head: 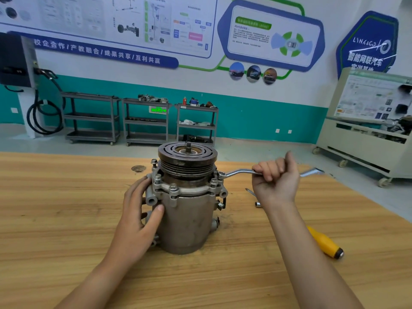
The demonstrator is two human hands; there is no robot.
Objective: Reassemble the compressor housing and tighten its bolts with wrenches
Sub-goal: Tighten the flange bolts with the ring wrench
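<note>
Two hands, left [138,210] bracing compressor [187,221], right [275,181] gripping wrench [238,173]

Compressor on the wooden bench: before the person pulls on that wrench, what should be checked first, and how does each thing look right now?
1. Compressor housing stands upright on the table: ok.
2. Left hand presses the housing's side to steady it: ok.
3. Ring end of the wrench sits on the right-side bolt: ok; whether it is fully seated, cannot tell.
4. Right hand grips the wrench shaft: ok.
5. Front bolt and its neighbours are tight: cannot tell.
6. Yellow-handled screwdriver lies on the table, apart from the wrench: ok.
</note>
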